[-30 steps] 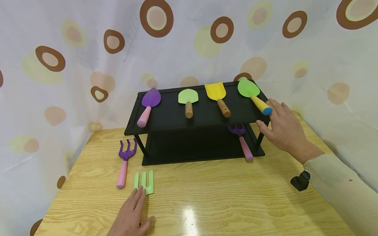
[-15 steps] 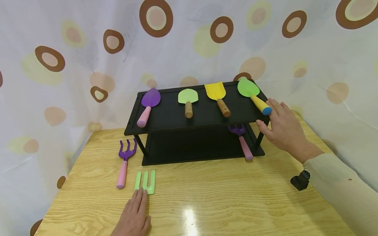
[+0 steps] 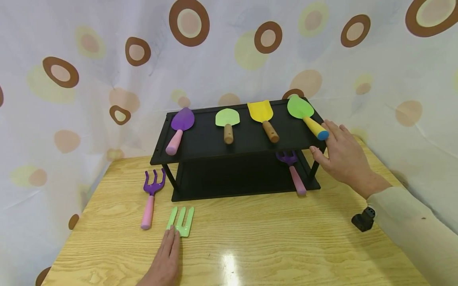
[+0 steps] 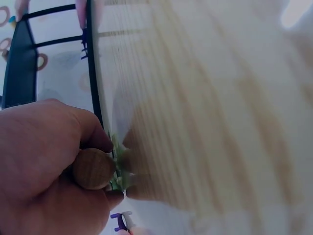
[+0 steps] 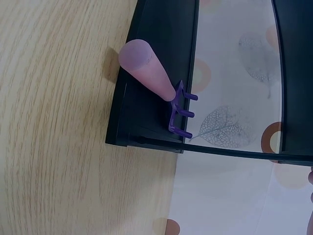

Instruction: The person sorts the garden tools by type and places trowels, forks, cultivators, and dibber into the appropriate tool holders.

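Observation:
In the head view my left hand (image 3: 166, 254) is low on the table, its fingers over the base of a light green hand fork (image 3: 184, 228). The left wrist view shows the hand wrapped around the fork's round wooden handle (image 4: 93, 169), whose butt end faces the camera. The green tines point away toward the black two-tier rack (image 3: 200, 153). My right hand (image 3: 343, 155) rests on the rack's upper right front corner, fingers extended along the edge, beside a green trowel (image 3: 300, 107) with a yellow, blue-ended handle. Only fingertips show at the right wrist view's edge.
On the upper shelf lie a purple trowel (image 3: 183, 119), a light green shovel (image 3: 228, 117) and a yellow shovel (image 3: 260, 110). A purple hand fork (image 3: 297, 178) with pink handle lies on the lower shelf. Another purple fork (image 3: 148, 210) lies on the table at left. Patterned cloth hangs behind.
The green fork has shifted right, and its tines now tilt to the right. My left fingers have drawn together and the thumb has tucked out of sight. The right hand stays put.

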Demonstrator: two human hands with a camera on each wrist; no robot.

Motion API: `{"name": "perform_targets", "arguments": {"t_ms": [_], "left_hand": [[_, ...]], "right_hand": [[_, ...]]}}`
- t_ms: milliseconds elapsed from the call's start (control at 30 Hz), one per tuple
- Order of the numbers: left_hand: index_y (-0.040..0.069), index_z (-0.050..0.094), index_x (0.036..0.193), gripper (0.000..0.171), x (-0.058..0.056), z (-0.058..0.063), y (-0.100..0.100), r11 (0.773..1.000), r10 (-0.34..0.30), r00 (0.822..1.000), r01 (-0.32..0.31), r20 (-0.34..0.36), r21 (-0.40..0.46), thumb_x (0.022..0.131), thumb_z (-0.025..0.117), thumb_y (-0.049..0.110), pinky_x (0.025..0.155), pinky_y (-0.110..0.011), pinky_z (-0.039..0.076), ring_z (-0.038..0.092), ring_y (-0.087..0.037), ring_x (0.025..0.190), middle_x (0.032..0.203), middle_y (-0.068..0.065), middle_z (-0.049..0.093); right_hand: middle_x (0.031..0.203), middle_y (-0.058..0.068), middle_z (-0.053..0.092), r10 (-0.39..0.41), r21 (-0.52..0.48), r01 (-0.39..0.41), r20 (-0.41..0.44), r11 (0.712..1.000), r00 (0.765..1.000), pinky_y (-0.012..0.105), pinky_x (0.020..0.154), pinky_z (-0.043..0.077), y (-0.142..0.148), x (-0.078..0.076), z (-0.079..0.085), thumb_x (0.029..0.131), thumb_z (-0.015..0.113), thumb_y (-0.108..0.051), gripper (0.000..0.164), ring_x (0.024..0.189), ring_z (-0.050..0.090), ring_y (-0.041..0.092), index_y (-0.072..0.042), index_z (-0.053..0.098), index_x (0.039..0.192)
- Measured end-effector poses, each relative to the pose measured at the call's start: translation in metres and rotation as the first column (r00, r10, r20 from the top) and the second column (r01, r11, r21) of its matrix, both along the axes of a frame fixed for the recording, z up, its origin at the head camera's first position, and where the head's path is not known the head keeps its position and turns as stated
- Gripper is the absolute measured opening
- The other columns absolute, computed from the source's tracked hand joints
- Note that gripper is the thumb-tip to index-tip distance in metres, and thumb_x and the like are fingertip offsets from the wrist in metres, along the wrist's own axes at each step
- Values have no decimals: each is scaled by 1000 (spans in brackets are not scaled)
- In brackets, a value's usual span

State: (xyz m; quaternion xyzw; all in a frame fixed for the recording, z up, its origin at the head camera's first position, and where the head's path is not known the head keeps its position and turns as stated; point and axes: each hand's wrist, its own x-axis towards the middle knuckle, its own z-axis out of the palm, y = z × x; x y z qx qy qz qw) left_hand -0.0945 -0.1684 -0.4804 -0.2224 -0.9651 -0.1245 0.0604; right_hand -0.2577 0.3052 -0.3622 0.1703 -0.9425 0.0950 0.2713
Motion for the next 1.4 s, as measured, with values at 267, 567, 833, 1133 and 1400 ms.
{"name": "perform_targets", "arguments": {"t_ms": [267, 567, 833, 1133, 1400], "left_hand": [[-16, 30, 131, 65, -4, 19, 1, 996, 42, 990, -53, 136, 74, 67, 44, -16, 107, -39, 22, 26, -43, 129, 141, -32, 21], [-13, 51, 115, 46, -8, 21, -5, 999, -50, 960, 45, -274, -24, 70, 55, -6, 79, -32, 52, 53, -29, 111, 125, -24, 49], [-11, 51, 118, 54, -11, 28, -7, 990, -136, 940, 144, -313, 4, 90, 16, 18, 76, -28, 53, 56, -27, 107, 124, -22, 51], [-7, 54, 118, 57, -18, 39, 0, 989, -138, 913, 151, -384, 4, 93, 13, 23, 80, -27, 51, 56, -25, 110, 126, -17, 52], [-1, 47, 128, 42, -26, 50, 8, 989, -142, 942, 149, -302, -3, 87, 45, 9, 86, -26, 48, 48, -22, 120, 137, -13, 43]], "right_hand": [[136, 25, 37, 1, 0, -1, -11, 1000, 1000, 46, 112, 17, 0, -1, -1, 88, 51, -35, 60, 127, 33, 36, 13, 42, 124], [136, 25, 36, -1, -3, 1, 0, 1000, 1000, 47, 111, 18, 0, 0, -1, 88, 51, -34, 59, 127, 33, 37, 13, 43, 123], [137, 25, 35, -4, 2, 4, 9, 1000, 1000, 46, 112, 17, 0, 0, -1, 88, 50, -35, 61, 127, 33, 38, 13, 41, 125], [137, 25, 35, -6, 9, 6, 3, 1000, 1000, 46, 112, 17, 0, 0, -2, 89, 49, -34, 60, 128, 33, 37, 14, 42, 124], [137, 25, 35, -3, 4, 3, -1, 1000, 1000, 46, 112, 17, 0, 0, -1, 88, 50, -34, 60, 127, 33, 38, 13, 41, 125]]}}
